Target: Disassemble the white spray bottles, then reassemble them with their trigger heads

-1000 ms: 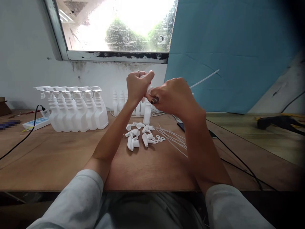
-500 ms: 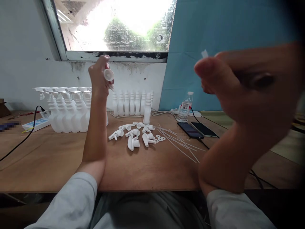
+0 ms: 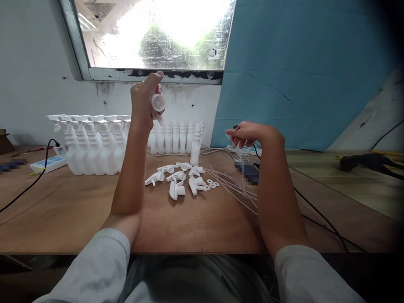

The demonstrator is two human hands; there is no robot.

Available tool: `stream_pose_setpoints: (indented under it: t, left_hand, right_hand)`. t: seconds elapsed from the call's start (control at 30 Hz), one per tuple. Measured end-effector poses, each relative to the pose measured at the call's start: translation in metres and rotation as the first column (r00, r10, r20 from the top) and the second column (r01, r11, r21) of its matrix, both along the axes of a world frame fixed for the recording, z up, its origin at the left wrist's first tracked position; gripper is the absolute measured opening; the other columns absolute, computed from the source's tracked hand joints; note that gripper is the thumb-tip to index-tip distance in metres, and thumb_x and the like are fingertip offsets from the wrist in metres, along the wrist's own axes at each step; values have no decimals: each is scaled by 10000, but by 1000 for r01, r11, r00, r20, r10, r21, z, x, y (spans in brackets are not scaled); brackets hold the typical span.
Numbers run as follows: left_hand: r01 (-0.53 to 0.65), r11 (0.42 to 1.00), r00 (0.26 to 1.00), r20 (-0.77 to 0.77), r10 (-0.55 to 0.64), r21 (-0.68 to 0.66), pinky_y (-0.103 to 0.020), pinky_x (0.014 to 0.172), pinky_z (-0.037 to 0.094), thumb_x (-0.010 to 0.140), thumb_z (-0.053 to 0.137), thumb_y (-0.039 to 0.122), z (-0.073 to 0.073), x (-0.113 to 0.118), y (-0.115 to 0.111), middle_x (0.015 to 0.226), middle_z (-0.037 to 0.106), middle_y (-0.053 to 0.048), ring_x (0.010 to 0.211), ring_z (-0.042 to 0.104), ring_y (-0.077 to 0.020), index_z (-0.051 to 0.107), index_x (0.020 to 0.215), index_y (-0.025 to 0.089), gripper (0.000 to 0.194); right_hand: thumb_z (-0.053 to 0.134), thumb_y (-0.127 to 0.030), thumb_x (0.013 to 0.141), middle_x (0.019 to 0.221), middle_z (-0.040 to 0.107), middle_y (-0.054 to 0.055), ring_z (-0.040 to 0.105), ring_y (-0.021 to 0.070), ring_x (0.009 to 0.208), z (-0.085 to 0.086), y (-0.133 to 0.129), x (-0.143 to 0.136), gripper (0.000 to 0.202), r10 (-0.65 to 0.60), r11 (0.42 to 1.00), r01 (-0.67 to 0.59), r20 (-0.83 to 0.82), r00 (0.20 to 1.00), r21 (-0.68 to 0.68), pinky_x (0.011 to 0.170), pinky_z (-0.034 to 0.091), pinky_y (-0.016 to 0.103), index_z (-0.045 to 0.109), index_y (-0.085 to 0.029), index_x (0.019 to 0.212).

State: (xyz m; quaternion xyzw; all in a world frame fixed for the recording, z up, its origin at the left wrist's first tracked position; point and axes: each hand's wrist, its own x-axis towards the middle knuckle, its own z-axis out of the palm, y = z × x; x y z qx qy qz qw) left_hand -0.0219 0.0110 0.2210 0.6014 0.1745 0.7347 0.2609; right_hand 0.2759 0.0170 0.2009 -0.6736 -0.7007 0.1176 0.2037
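Note:
Raised before the window, my left hand (image 3: 143, 99) is closed around a white trigger spray head (image 3: 158, 102). Its round collar faces me and the trigger lever points down. Off to the right, my right hand (image 3: 248, 134) hangs bent at the wrist, fingers pinched together. A small whitish bit shows at those fingertips, too small to name. On the table between my arms lie several white spray heads (image 3: 176, 190), a few white washers (image 3: 212, 183) and a fan of thin white tubes (image 3: 233, 187).
White bottles with spray heads (image 3: 91, 147) stand in a row at left. More white bottles (image 3: 175, 136) line the wall, one bottle (image 3: 195, 145) in front. Behind my right arm are a clear water bottle (image 3: 242, 155), a phone (image 3: 248, 172) and black cables (image 3: 318, 212).
My right hand has moved away from the camera, left and down, towards the water bottle. My left hand has shifted a little right with the trigger spray head.

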Motion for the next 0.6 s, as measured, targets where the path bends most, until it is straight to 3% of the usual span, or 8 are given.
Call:
stream_pose_setpoints:
  t: [0.07,0.17,0.23,0.3,0.37,0.43,0.5,0.6]
  left_hand:
    - [29,999,1000,-9,-29,-24,-298,389,226,732,662,592,-1,5,3,516,341,2,456,321,-107,432,534,240,465]
    - [97,990,995,4,-97,-105,-308,402,259,721,670,616,-4,16,9,534,397,-1,459,384,-115,453,544,238,470]
    - [167,968,986,28,-165,-188,-303,399,275,708,698,581,-7,26,15,542,424,-1,448,433,-124,456,564,237,444]
    - [248,934,969,50,-244,-258,-283,389,286,690,731,527,-12,36,23,548,434,10,419,439,-111,461,600,228,413]
    - [327,894,944,58,-326,-305,-257,377,293,658,766,444,-19,45,31,555,441,26,388,414,-81,470,633,212,377]
    - [388,857,918,56,-393,-339,-236,371,297,626,769,344,-24,53,37,559,447,37,379,398,-63,476,649,200,327]
    - [422,832,899,50,-434,-361,-231,370,298,609,739,270,-28,58,39,557,450,38,380,389,-58,475,640,195,276]
    - [421,832,899,46,-436,-361,-239,374,294,600,694,204,-30,62,37,549,436,37,389,385,-63,461,616,193,234]
  right_hand:
    - [541,-657,848,567,638,93,538,148,459,2,-3,0,529,-74,994,75,-8,997,73,478,414,310,602,-180,630]
    - [436,-739,847,669,634,87,557,170,557,11,-24,-10,586,-110,931,133,-86,990,340,525,413,314,614,-189,752]
    - [324,-787,848,643,602,76,537,159,549,17,-44,-21,662,2,895,92,-211,977,437,535,416,312,607,-195,764]
    - [274,-788,860,568,558,58,510,148,494,21,-62,-33,691,179,899,-19,-328,928,437,518,425,314,604,-191,751]
    - [356,-746,874,550,548,46,513,144,483,22,-76,-45,626,399,849,-198,-349,848,489,514,439,315,608,-192,729]
    - [507,-658,867,596,580,44,554,152,535,22,-85,-54,491,556,761,-328,-303,774,559,549,470,317,621,-199,734]
    - [620,-545,845,657,619,43,592,164,607,21,-89,-61,344,613,709,-378,-256,747,595,595,497,322,636,-210,770]
    - [663,-412,830,710,647,34,613,174,656,18,-90,-69,198,631,675,-407,-196,751,615,602,508,327,635,-217,819]
